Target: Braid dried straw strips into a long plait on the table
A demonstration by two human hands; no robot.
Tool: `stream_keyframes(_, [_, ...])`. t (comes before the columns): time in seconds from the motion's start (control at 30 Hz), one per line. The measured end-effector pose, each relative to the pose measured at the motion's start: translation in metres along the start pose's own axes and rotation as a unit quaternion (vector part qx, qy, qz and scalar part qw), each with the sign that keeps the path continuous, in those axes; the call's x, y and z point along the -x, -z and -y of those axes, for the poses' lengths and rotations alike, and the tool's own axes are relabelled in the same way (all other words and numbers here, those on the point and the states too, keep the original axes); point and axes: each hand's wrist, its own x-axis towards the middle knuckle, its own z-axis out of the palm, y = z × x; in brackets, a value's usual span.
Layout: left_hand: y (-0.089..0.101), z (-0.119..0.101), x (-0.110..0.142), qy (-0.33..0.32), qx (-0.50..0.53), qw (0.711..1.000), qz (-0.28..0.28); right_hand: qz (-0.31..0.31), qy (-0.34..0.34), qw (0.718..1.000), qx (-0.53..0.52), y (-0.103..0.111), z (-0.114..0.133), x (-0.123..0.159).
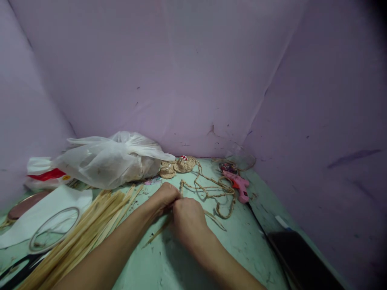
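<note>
My left hand and my right hand meet over the green table, both closed in a pinch on thin straw strips that trail toward me. A braided straw cord runs away from my fingers and loops across the table toward the far wall. A bundle of long pale straw strips lies to the left, beside my left forearm.
A white plastic bag lies at the back left. Small woven straw hats sit near the wall, with a pink glue gun to their right. A metal ring rests on white paper. A dark flat object lies at the right.
</note>
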Motion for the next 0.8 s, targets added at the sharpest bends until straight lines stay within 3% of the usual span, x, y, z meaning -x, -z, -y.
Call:
stream_keyframes(0.13, [0.008,-0.001,-0.001,-0.007,0.009,1.0,0.029,-0.03,-0.02,0.995,-0.093,0.011,-0.024,-0.009])
stream_keyframes(0.2, [0.011,-0.003,0.0,-0.001,0.018,0.998,0.056,-0.097,-0.084,0.973,-0.19,0.013,-0.041,-0.02])
stream_keyframes(0.27, [0.013,-0.003,0.0,0.002,0.029,0.996,0.081,-0.082,-0.126,0.931,-0.332,0.009,-0.051,-0.03])
stream_keyframes(0.33, [0.014,-0.002,-0.001,-0.005,0.038,0.995,0.095,0.004,-0.155,0.862,-0.482,-0.001,-0.053,-0.039])
stream_keyframes(0.4, [0.014,0.001,-0.003,-0.016,0.04,0.994,0.099,0.063,-0.154,0.805,-0.569,-0.011,-0.05,-0.044])
stream_keyframes(0.43, [0.015,0.002,-0.005,-0.019,0.041,0.994,0.102,0.074,-0.15,0.794,-0.585,-0.015,-0.048,-0.046])
stream_keyframes(0.67, [0.015,0.003,-0.006,-0.017,0.022,0.993,0.113,0.059,-0.166,0.82,-0.545,-0.023,-0.045,-0.051])
stream_keyframes(0.8, [0.016,0.0,-0.004,-0.014,-0.063,0.994,0.087,0.044,-0.18,0.838,-0.512,-0.023,-0.048,-0.049])
